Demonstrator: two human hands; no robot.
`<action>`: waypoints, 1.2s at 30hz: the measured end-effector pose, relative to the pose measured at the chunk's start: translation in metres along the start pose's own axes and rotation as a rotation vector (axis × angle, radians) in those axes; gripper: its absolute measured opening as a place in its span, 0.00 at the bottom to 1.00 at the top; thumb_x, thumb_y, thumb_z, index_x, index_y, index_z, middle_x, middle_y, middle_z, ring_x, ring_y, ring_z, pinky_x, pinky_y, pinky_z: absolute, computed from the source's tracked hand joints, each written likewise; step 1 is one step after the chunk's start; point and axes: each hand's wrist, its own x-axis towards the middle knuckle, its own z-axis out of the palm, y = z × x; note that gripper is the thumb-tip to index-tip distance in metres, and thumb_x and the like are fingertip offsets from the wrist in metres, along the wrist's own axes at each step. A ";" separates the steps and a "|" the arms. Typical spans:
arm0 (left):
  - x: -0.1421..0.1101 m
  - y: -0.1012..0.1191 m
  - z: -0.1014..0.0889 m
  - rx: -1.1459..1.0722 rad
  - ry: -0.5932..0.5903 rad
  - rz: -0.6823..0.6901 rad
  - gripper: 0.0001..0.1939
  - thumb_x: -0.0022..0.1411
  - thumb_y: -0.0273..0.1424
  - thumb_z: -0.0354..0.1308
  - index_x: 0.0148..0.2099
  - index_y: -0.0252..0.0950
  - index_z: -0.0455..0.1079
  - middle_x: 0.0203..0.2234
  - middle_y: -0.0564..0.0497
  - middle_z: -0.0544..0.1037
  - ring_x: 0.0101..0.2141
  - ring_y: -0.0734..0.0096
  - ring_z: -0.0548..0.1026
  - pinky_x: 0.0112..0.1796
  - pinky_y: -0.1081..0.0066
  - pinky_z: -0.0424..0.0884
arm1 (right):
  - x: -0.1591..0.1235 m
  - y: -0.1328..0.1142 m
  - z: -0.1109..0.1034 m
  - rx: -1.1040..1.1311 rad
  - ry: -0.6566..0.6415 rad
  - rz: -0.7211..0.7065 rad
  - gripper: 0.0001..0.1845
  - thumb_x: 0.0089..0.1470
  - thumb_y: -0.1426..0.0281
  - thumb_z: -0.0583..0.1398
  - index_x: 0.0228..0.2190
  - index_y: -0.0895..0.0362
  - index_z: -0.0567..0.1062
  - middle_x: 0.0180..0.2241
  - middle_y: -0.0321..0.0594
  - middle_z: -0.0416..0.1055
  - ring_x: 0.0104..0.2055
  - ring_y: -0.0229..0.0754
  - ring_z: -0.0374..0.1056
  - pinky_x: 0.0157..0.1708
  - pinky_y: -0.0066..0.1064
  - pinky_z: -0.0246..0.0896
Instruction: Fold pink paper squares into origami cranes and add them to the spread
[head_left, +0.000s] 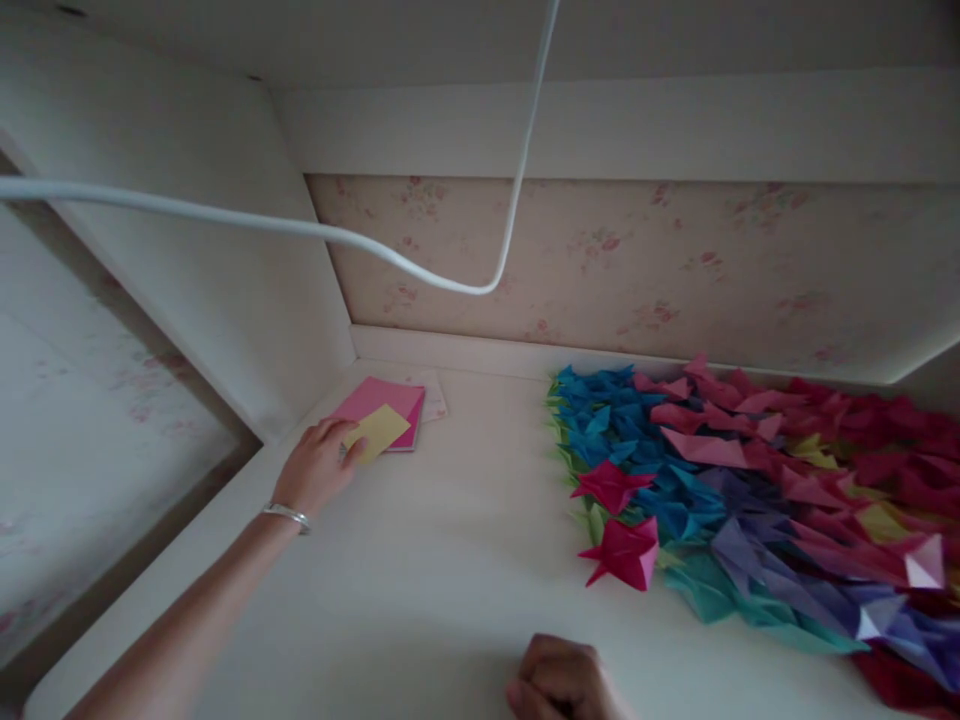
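My left hand [315,468] reaches to the far left corner of the white desk [450,560] and pinches a yellow square of paper [379,431]. That sheet lies tilted over a stack of pink paper squares [375,398]. A silver bracelet [286,515] circles the left wrist. My right hand [561,682] rests near the desk's front edge, curled into a fist; nothing shows in it. A magenta folded paper figure [626,552] lies a little beyond and to the right of that hand.
A large pile of folded paper figures [757,500] in blue, green, pink, purple and red covers the desk's right side. A white cable [420,270] hangs across the view in front of the flowered back wall. A white side panel stands at the left.
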 end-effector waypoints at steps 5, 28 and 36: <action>0.016 -0.017 0.013 0.044 -0.118 -0.011 0.25 0.65 0.43 0.48 0.54 0.31 0.71 0.54 0.38 0.74 0.55 0.48 0.69 0.57 0.57 0.62 | 0.009 -0.026 -0.008 -0.001 0.012 0.075 0.32 0.63 0.54 0.52 0.17 0.60 0.75 0.25 0.43 0.70 0.27 0.38 0.68 0.28 0.26 0.59; 0.035 0.004 0.010 -0.293 -0.274 -0.095 0.20 0.66 0.35 0.59 0.57 0.34 0.67 0.51 0.44 0.75 0.47 0.58 0.76 0.48 0.54 0.72 | 0.009 -0.027 -0.006 0.006 0.034 0.089 0.28 0.60 0.56 0.54 0.14 0.58 0.68 0.24 0.41 0.68 0.25 0.37 0.66 0.24 0.26 0.54; 0.071 0.060 0.042 -0.375 -0.253 -0.221 0.16 0.67 0.34 0.58 0.54 0.35 0.69 0.50 0.45 0.74 0.45 0.59 0.76 0.44 0.56 0.75 | 0.011 -0.016 0.000 -0.014 0.049 0.047 0.27 0.58 0.56 0.54 0.14 0.56 0.57 0.23 0.40 0.67 0.23 0.35 0.62 0.23 0.27 0.51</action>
